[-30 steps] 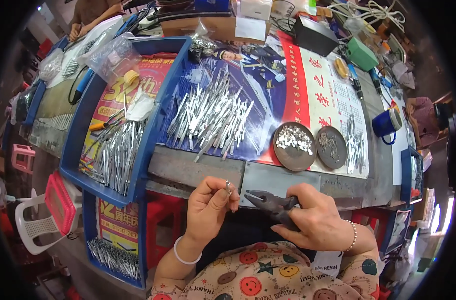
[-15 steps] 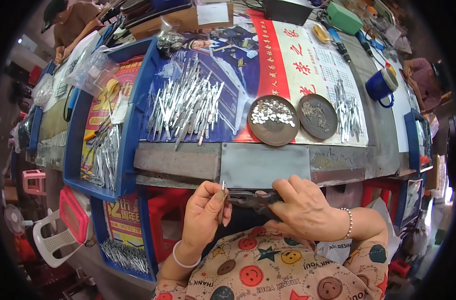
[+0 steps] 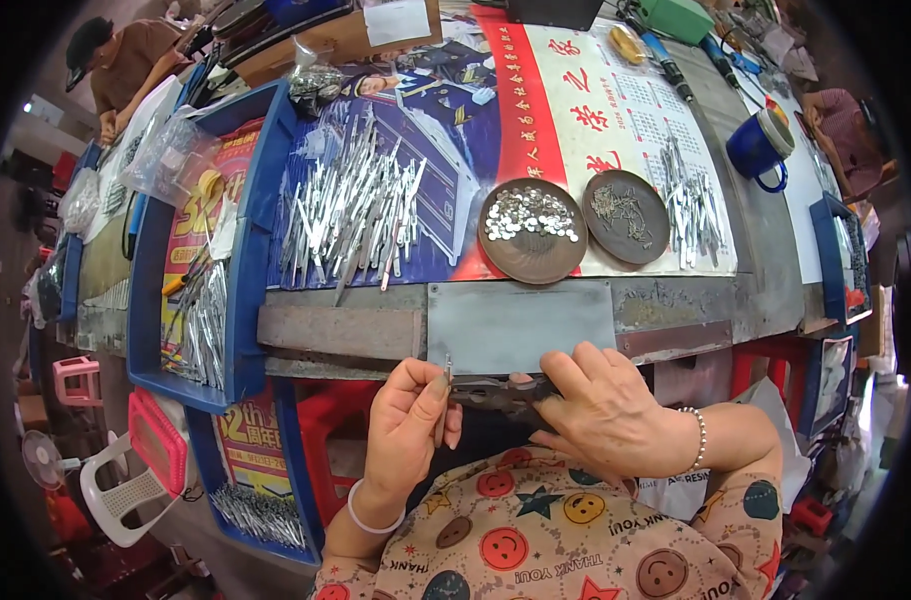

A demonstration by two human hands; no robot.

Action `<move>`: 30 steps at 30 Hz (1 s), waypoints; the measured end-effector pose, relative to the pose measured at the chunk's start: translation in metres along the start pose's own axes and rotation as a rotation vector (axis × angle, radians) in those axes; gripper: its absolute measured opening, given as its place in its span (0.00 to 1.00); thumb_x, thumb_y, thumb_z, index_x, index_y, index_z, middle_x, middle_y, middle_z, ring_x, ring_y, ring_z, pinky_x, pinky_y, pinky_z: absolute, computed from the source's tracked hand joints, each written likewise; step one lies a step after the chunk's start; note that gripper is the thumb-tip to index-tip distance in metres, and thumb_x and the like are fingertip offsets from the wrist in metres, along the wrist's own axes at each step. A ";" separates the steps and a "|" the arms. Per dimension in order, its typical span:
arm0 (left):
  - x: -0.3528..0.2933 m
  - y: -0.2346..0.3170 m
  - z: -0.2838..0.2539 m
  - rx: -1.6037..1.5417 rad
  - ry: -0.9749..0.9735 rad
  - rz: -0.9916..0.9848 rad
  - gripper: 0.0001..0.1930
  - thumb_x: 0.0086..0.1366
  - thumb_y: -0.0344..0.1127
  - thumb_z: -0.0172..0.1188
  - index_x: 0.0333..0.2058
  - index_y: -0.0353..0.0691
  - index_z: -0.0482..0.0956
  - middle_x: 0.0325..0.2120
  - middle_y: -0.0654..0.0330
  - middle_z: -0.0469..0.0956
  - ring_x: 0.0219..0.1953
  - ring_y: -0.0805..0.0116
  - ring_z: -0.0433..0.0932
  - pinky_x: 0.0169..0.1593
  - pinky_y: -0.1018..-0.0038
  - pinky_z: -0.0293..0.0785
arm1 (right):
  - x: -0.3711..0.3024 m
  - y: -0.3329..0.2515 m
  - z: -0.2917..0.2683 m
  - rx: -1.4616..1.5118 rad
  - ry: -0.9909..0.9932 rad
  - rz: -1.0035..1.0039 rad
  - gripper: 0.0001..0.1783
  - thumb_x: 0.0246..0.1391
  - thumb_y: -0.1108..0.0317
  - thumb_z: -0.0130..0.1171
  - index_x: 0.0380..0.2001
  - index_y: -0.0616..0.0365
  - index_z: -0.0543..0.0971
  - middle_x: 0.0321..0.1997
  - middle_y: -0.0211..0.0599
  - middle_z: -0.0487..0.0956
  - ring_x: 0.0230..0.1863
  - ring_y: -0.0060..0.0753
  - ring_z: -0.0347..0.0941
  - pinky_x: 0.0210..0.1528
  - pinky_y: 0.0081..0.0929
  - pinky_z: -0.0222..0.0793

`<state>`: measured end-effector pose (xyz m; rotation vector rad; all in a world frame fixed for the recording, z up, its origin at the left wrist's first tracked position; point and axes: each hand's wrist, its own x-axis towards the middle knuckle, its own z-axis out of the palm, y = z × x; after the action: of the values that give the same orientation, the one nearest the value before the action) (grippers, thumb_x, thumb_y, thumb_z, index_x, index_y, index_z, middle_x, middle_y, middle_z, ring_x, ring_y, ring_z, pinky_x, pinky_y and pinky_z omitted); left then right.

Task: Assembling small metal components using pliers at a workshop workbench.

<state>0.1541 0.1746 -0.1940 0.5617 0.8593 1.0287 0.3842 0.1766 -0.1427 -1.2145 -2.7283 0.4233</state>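
Observation:
My left hand (image 3: pixel 412 412) pinches a thin metal strip (image 3: pixel 448 366) upright between thumb and fingertips, only its tip showing. Closed around dark metal pliers (image 3: pixel 505 391), my right hand (image 3: pixel 603 408) sits just to the right. The pliers' jaws point left and meet the fingers of my left hand; whether they grip the strip is hidden. Both hands are at the table's front edge, before a grey metal plate (image 3: pixel 520 318). Beyond it stand a brown dish with small shiny discs (image 3: pixel 531 262) and another with thin dark pins (image 3: pixel 625 247).
A large pile of metal strips (image 3: pixel 350 215) lies on the poster, a smaller pile (image 3: pixel 691 215) at right. Blue trays (image 3: pixel 247 300) with more strips stand left. A blue mug (image 3: pixel 757 155) is at far right. Two other people (image 3: pixel 140 60) sit farther off.
The whole view has shifted slightly, with the table's things moving a little left and up. Both hands keep nearly the same hold, the pliers still against my left hand.

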 end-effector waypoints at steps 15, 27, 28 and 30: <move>0.004 -0.008 -0.013 0.142 0.031 0.076 0.05 0.71 0.31 0.53 0.38 0.35 0.70 0.23 0.63 0.72 0.22 0.78 0.70 0.25 0.82 0.69 | 0.004 0.005 0.003 0.546 -0.319 0.074 0.24 0.48 0.50 0.66 0.27 0.66 0.78 0.36 0.45 0.66 0.38 0.46 0.70 0.37 0.38 0.69; -0.003 -0.005 -0.016 0.117 0.016 0.032 0.05 0.71 0.31 0.53 0.38 0.35 0.70 0.23 0.63 0.72 0.22 0.78 0.70 0.25 0.82 0.69 | 0.003 -0.005 0.018 0.112 -0.064 0.012 0.15 0.41 0.57 0.69 0.23 0.56 0.78 0.36 0.38 0.63 0.38 0.38 0.63 0.34 0.30 0.62; -0.003 -0.006 -0.016 0.117 0.016 0.029 0.05 0.71 0.31 0.53 0.38 0.35 0.70 0.23 0.63 0.72 0.22 0.78 0.70 0.25 0.82 0.69 | 0.003 -0.006 0.017 0.114 -0.065 0.014 0.15 0.41 0.57 0.69 0.23 0.56 0.78 0.36 0.38 0.63 0.38 0.38 0.63 0.34 0.30 0.62; -0.003 -0.007 -0.016 0.108 0.017 0.034 0.05 0.71 0.31 0.54 0.38 0.35 0.70 0.23 0.63 0.72 0.22 0.78 0.70 0.25 0.82 0.69 | 0.004 -0.006 0.016 0.084 -0.102 0.027 0.17 0.41 0.54 0.69 0.27 0.57 0.81 0.37 0.39 0.65 0.39 0.39 0.63 0.37 0.32 0.63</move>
<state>0.1435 0.1692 -0.2068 0.6620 0.9267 1.0236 0.3736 0.1721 -0.1562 -1.2430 -2.7495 0.6132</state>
